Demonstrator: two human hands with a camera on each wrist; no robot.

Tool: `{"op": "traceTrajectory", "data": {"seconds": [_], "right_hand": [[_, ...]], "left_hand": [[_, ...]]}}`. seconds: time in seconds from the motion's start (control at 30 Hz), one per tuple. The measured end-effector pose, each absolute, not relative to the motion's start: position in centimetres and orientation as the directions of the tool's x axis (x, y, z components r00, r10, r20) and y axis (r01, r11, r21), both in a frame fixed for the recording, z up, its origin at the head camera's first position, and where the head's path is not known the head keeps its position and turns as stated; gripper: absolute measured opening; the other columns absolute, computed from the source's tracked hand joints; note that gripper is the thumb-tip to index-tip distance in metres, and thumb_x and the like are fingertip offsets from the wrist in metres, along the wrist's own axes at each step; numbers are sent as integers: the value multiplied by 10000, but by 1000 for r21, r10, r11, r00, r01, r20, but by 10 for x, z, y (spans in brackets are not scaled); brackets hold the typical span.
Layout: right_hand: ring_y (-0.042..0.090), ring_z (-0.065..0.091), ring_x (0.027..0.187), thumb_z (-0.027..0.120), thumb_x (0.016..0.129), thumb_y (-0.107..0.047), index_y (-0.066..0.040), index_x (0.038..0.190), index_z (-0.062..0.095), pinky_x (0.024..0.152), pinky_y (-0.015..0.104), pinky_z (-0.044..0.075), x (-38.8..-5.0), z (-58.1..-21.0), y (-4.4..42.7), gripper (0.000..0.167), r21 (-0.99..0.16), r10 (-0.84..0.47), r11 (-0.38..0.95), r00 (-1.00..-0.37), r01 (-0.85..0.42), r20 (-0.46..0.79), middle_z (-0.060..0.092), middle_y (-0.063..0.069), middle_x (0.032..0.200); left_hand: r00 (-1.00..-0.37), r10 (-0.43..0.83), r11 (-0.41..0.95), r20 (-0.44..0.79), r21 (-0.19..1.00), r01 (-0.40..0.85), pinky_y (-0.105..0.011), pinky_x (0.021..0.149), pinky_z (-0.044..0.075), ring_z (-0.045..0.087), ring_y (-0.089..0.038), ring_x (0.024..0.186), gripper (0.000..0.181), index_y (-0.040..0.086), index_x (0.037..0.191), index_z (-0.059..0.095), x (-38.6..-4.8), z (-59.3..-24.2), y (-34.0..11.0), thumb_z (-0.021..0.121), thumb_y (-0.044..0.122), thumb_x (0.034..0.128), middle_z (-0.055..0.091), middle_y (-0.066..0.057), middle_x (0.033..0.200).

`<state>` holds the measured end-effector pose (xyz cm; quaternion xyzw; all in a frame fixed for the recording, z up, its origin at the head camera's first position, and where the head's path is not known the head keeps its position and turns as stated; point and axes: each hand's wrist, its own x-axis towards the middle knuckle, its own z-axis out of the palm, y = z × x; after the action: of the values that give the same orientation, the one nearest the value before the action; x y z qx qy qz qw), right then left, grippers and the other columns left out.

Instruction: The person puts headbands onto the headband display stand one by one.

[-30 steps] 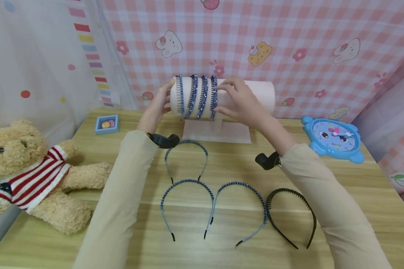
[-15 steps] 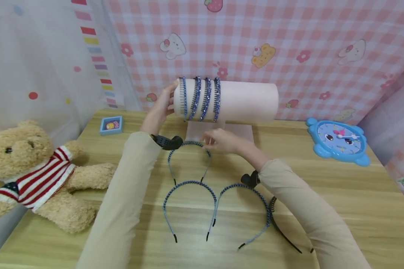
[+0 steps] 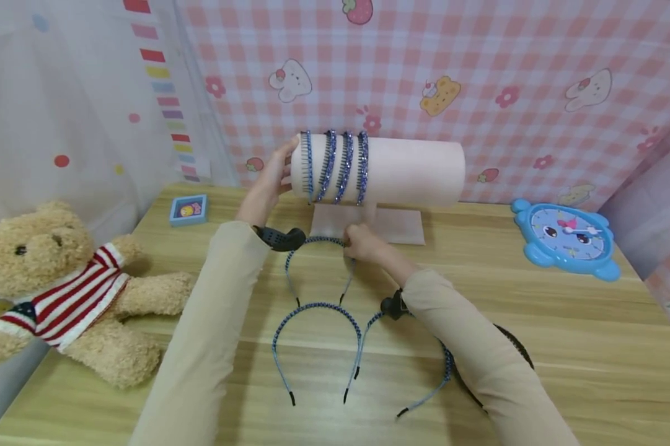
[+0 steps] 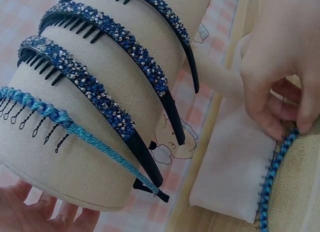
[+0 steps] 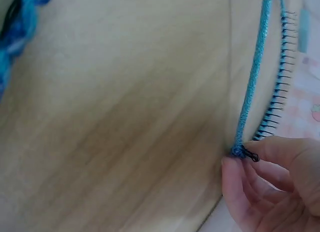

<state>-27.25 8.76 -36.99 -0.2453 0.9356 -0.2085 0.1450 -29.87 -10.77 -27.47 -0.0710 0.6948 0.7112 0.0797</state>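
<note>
Picking up seems the step in hand; the right hand (image 3: 364,243) pinches a blue headband (image 3: 323,240) on the counter (image 3: 323,424) in front of the stand (image 3: 407,226); the left hand (image 3: 270,179) holds the end of the white roll (image 3: 413,170). The next move likely calls for a steady lift.

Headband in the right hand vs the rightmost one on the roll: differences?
Surface: the pinched headband looks braided; the rightmost roll headband is crusted with sparkly beads.
Ends: wrapped light blue with a black tip on the pinched headband; bare black on the rightmost roll headband.
Place: right hand versus over the roll.
Shared: blue tops, dark comb teeth.
</note>
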Motion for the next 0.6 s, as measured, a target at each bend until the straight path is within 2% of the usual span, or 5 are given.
{"op": "traceTrajectory", "data": {"seconds": [0.07,0.2,0.3,0.4,0.6], "right_hand": [[285,636,831,560,836,-6,99,1114,539,695,266,539,-270,-367,93,297,-509,-512,784,-834,-356,-205,596,241,1125],[336,640,932,518,875,-28,115,1191,507,783,319,535,-270,-357,113,347,-536,-514,784,-813,-314,-275,543,284,1215],[287,675,815,504,895,-57,126,1153,533,775,325,537,-273,-352,134,317,-554,-520,774,-806,-305,-283,579,309,1135],[191,648,610,492,908,-67,138,1155,510,703,325,552,-273,-345,157,322,-637,-493,742,-813,-207,-311,591,309,1062],[88,576,623,493,917,-89,117,1261,412,765,341,544,-270,-336,194,409,-757,-396,653,-847,10,-353,512,147,947]], "left_hand": [[-978,9,-20,-210,977,-211,-384,1062,289,385,-175,1271,538,171,1305,442,-299,-276,-106,391,532,909,388,-13,1420],[-975,-6,-28,-223,975,-223,-377,1059,290,375,-177,1281,539,190,1332,418,-299,-277,-104,394,524,909,375,-6,1433],[-973,-7,-37,-232,972,-232,-374,1065,283,366,-178,1289,567,199,1369,371,-300,-277,-104,397,525,905,354,-7,1448],[-972,4,-36,-235,971,-235,-372,1071,278,359,-174,1292,583,200,1383,352,-300,-276,-105,396,531,905,337,-4,1457],[-971,21,-44,-237,970,-238,-377,1086,254,337,-166,1312,582,225,1387,348,-299,-273,-107,394,547,904,311,17,1477]]}}
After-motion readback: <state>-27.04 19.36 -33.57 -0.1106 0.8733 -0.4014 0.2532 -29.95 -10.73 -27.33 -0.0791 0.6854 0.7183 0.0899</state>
